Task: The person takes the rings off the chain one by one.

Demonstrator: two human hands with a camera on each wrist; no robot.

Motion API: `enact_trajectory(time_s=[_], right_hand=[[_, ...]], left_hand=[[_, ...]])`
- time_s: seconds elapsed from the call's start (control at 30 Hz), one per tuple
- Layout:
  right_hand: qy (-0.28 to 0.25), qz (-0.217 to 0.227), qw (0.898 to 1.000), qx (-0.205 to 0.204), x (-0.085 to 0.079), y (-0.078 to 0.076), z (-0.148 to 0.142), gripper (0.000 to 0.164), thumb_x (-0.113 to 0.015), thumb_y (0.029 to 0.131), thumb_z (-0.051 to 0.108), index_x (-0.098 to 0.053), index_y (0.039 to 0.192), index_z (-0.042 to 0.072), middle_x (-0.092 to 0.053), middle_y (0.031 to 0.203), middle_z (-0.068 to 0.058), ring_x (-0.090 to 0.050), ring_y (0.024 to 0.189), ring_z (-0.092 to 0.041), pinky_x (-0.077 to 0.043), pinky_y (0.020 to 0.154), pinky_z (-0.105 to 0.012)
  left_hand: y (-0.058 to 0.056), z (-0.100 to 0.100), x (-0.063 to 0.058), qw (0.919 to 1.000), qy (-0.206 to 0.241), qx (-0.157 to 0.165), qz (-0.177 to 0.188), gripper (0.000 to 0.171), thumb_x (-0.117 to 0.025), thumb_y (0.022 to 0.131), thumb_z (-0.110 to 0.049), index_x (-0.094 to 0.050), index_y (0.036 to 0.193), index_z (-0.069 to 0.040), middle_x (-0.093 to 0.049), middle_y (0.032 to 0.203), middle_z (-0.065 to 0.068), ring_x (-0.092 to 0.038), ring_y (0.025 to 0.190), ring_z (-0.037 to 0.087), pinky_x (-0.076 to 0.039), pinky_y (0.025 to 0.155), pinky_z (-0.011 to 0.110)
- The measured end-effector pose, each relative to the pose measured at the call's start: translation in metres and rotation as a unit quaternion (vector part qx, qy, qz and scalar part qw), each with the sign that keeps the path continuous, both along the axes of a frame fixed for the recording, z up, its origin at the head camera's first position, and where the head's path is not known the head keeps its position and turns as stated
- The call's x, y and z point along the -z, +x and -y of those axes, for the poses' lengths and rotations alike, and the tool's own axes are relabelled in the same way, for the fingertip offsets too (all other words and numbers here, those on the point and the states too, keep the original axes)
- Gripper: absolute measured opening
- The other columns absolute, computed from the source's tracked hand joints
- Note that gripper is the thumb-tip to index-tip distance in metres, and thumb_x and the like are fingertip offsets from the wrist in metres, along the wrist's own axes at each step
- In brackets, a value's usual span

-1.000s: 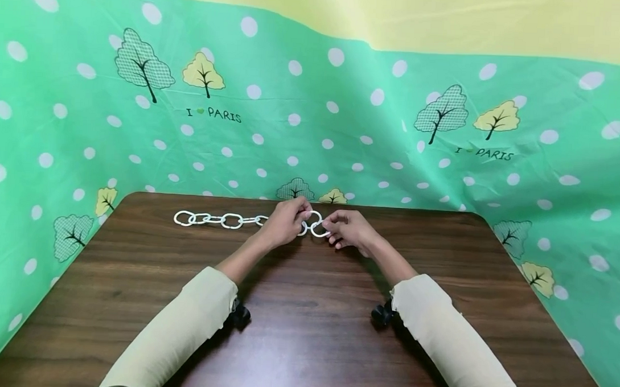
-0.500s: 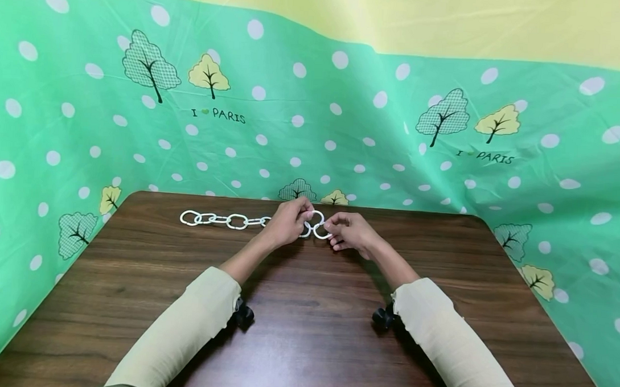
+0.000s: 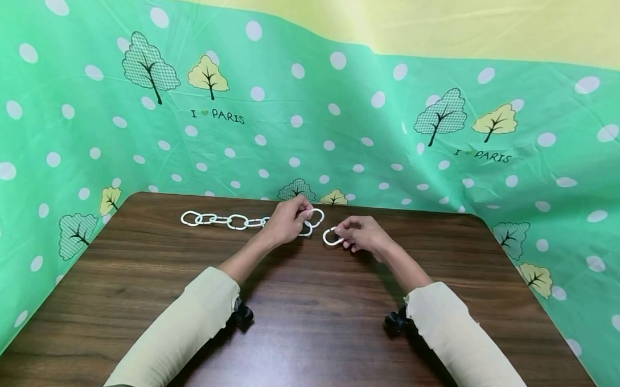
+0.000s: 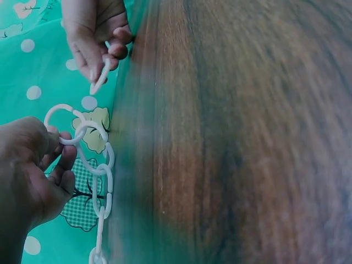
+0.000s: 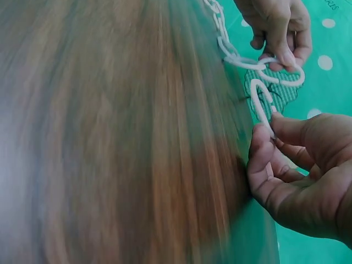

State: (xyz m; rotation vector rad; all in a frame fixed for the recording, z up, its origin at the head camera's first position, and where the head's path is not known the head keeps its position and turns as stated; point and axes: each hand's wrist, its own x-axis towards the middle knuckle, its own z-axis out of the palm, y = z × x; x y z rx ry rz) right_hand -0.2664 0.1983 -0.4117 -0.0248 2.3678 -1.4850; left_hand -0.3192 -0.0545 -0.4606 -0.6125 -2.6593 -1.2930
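In the head view my left hand (image 3: pixel 287 220) pinches the end link of a white plastic chain (image 4: pixel 109 190). That end link (image 4: pixel 58 108) sticks up past my fingertips, and the rest of the chain trails off to the left along the far part of the table. My left hand hides some of its middle. To the right, my right hand (image 3: pixel 364 236) holds a single loose link (image 5: pixel 257 103) between thumb and fingers. A small gap shows in this link's side in the right wrist view. It is apart from the chain, a short way from the end link.
A dark brown wooden table (image 3: pixel 306 307) lies under both hands. Just past its far edge hangs a green and yellow cloth (image 3: pixel 272 101) with dots and printed trees. A small black device (image 3: pixel 242 316) sits at each wrist.
My right hand has moved right and slightly nearer, drawing its link away from the chain's end link, which it touched or overlapped before. The left hand stays nearly still.
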Motion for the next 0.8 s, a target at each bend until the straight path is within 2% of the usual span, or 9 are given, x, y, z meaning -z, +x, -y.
enact_trajectory(time_s=[0.07,0.13,0.23,0.3,0.43,0.53,0.63,0.7,0.8], right_hand=[[0.007,-0.001,1.000,0.010,0.000,0.000,-0.007,0.019,-0.070,0.112,0.012,-0.074,0.123,-0.003,-0.071,0.082,-0.001,-0.066,0.074,-0.011,-0.057,0.063,-0.024],[0.004,0.003,1.000,0.019,-0.001,0.000,-0.014,0.020,-0.071,0.112,0.011,-0.074,0.124,-0.005,-0.072,0.083,-0.001,-0.066,0.075,-0.010,-0.059,0.064,-0.023],[-0.003,0.012,0.999,0.036,-0.004,-0.001,-0.026,0.023,-0.071,0.111,0.009,-0.074,0.127,-0.008,-0.073,0.086,-0.002,-0.068,0.076,-0.010,-0.062,0.067,-0.023],[-0.001,0.012,0.999,0.042,-0.006,-0.002,-0.036,0.026,-0.071,0.111,0.009,-0.073,0.130,-0.010,-0.074,0.090,-0.003,-0.068,0.078,-0.009,-0.064,0.069,-0.023],[0.012,0.008,0.998,0.058,-0.009,-0.002,-0.058,0.030,-0.070,0.111,0.009,-0.071,0.134,-0.011,-0.073,0.094,-0.003,-0.069,0.079,-0.009,-0.064,0.071,-0.023],[0.019,0.009,0.997,0.073,-0.009,-0.002,-0.077,0.032,-0.070,0.112,0.010,-0.070,0.136,-0.012,-0.073,0.090,0.000,-0.069,0.078,-0.007,-0.064,0.071,-0.023],[0.040,-0.001,0.996,0.081,-0.007,-0.003,-0.096,0.034,-0.071,0.111,0.012,-0.071,0.135,-0.013,-0.074,0.084,0.005,-0.068,0.076,-0.004,-0.063,0.070,-0.022],[0.067,-0.012,0.994,0.082,-0.006,-0.004,-0.108,0.035,-0.073,0.110,0.014,-0.073,0.133,-0.013,-0.073,0.081,0.007,-0.067,0.075,-0.004,-0.062,0.068,-0.023],[0.111,-0.021,0.990,0.083,-0.006,-0.005,-0.126,0.035,-0.077,0.108,0.019,-0.077,0.127,-0.011,-0.073,0.076,0.009,-0.066,0.075,-0.006,-0.059,0.067,-0.025]], left_hand=[[-0.009,0.000,0.007,0.9999,0.013,0.004,0.006,0.004,-0.070,0.114,-0.025,-0.072,0.110,-0.024,-0.074,0.102,-0.006,-0.068,0.098,0.010,-0.056,0.091,0.029],[-0.004,0.000,0.001,0.9998,0.017,0.005,0.013,0.005,-0.070,0.114,-0.023,-0.073,0.112,-0.019,-0.075,0.103,-0.002,-0.069,0.098,0.014,-0.057,0.093,0.032],[-0.006,0.000,0.001,0.9997,0.022,0.006,0.008,0.006,-0.070,0.113,-0.021,-0.073,0.113,-0.016,-0.076,0.104,0.001,-0.070,0.098,0.016,-0.058,0.093,0.033],[-0.013,-0.001,0.007,0.9997,0.024,0.001,0.008,0.004,-0.070,0.113,-0.021,-0.074,0.112,-0.019,-0.077,0.104,-0.002,-0.070,0.099,0.013,-0.058,0.094,0.031],[-0.032,-0.005,0.028,0.9995,0.032,0.001,-0.004,0.003,-0.072,0.113,-0.026,-0.074,0.110,-0.025,-0.076,0.102,-0.010,-0.070,0.097,0.006,-0.059,0.092,0.029],[-0.040,-0.010,0.038,0.9990,0.041,0.008,-0.012,0.004,-0.073,0.112,-0.028,-0.074,0.109,-0.027,-0.076,0.100,-0.011,-0.070,0.095,0.006,-0.060,0.091,0.031],[-0.038,-0.012,0.038,0.9990,0.042,0.005,-0.013,0.003,-0.074,0.112,-0.027,-0.075,0.109,-0.027,-0.076,0.100,-0.011,-0.070,0.093,0.006,-0.060,0.089,0.030],[-0.032,-0.013,0.033,0.9992,0.039,-0.004,-0.013,0.002,-0.074,0.111,-0.025,-0.075,0.110,-0.025,-0.076,0.100,-0.009,-0.070,0.093,0.007,-0.059,0.088,0.028],[-0.018,-0.012,0.019,0.9991,0.042,-0.004,-0.007,0.007,-0.073,0.113,-0.027,-0.075,0.112,-0.021,-0.077,0.102,-0.005,-0.071,0.095,0.011,-0.058,0.088,0.029]])
